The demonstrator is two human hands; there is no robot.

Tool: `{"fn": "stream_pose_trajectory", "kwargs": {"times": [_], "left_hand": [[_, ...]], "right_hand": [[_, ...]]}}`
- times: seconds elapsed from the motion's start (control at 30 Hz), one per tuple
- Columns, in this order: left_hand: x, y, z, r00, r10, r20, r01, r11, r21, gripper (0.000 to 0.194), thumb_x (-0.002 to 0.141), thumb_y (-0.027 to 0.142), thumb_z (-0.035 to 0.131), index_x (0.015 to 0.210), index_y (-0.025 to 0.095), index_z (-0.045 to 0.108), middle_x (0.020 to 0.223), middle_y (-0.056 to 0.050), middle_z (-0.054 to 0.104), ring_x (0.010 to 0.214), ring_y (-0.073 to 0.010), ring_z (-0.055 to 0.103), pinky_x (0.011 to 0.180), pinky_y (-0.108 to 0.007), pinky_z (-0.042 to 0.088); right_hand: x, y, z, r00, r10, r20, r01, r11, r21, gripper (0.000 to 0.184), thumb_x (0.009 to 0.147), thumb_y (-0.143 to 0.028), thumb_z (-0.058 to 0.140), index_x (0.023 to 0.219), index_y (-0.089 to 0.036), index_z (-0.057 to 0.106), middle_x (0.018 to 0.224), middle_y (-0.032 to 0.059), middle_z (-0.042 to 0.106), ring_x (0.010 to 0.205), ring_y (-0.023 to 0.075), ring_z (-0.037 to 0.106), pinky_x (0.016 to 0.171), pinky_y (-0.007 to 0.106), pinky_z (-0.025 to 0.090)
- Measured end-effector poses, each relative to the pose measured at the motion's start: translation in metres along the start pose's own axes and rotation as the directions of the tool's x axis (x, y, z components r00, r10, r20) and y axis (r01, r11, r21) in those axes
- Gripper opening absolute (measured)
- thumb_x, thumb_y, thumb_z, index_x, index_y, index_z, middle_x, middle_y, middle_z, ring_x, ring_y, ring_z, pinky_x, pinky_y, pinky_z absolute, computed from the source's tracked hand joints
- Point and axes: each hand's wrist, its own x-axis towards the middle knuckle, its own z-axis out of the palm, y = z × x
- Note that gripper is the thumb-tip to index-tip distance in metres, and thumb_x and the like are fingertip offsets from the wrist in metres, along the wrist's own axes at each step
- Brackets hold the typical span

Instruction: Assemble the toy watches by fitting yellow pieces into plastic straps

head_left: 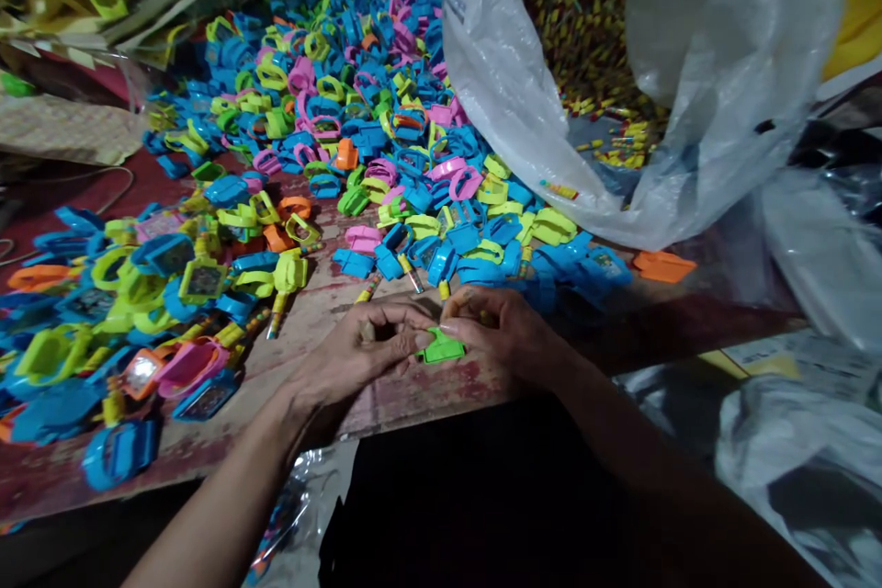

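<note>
My left hand pinches the left side of a bright green plastic toy watch, held low over the near edge of the table. On its other side, the fingers of my right hand are closed at the watch's upper right corner. The fingers cover the upper part of the watch, so its strap cannot be made out. Just beyond my hands lie a small yellow-capped tube and a tube with a pale end, beside several blue toy watches.
A large heap of blue, green, pink and orange toy watches covers the back of the table. Another pile, some with tubes attached, lies left. A white plastic sack full of yellow-and-red tubes stands back right. One orange piece lies near it.
</note>
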Motion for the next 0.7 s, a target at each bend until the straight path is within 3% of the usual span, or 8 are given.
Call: {"fn": "stream_pose_trajectory", "kwargs": {"times": [0.13,0.33,0.5,0.7], "left_hand": [[0.002,-0.002,0.001,0.999,0.010,-0.035,-0.009,1.000,0.027,0.024,0.080,0.038,0.073,0.084,0.015,0.072,0.092,-0.004,0.061,0.068,-0.0094,0.050,0.058,-0.021,0.039],[-0.002,-0.004,-0.002,0.999,0.007,-0.040,-0.005,0.999,0.043,0.027,0.083,0.042,0.069,0.087,0.016,0.070,0.078,-0.001,0.057,0.063,-0.0088,0.047,0.056,-0.021,0.037],[-0.004,0.000,0.001,0.995,0.060,-0.085,-0.054,0.995,0.081,0.027,0.081,0.041,0.070,0.085,0.015,0.073,0.087,-0.006,0.062,0.064,-0.0104,0.049,0.054,-0.022,0.038],[-0.006,0.004,0.004,0.995,0.076,-0.065,-0.074,0.996,0.040,0.023,0.081,0.038,0.072,0.085,0.016,0.074,0.097,-0.008,0.066,0.085,-0.0171,0.059,0.071,-0.027,0.046]], "right_hand": [[0.000,-0.008,-0.014,0.997,-0.030,0.064,0.037,0.992,-0.121,0.032,0.087,-0.041,0.053,0.066,-0.017,0.053,0.063,-0.0027,0.045,0.060,0.0103,0.044,0.056,0.023,0.036],[0.001,-0.010,-0.029,0.981,0.029,0.194,0.000,0.989,-0.146,0.022,0.083,-0.037,0.060,0.080,-0.017,0.065,0.078,0.0008,0.061,0.071,0.0138,0.059,0.065,0.025,0.045],[0.007,-0.006,-0.030,0.960,0.025,0.280,0.014,0.991,-0.134,0.031,0.085,-0.038,0.059,0.067,-0.015,0.067,0.075,0.0014,0.060,0.070,0.0120,0.055,0.063,0.024,0.040],[0.005,-0.019,-0.025,0.975,-0.031,0.222,0.074,0.979,-0.188,0.022,0.080,-0.026,0.058,0.063,-0.015,0.065,0.070,-0.0003,0.054,0.064,0.0100,0.048,0.058,0.023,0.036]]}}
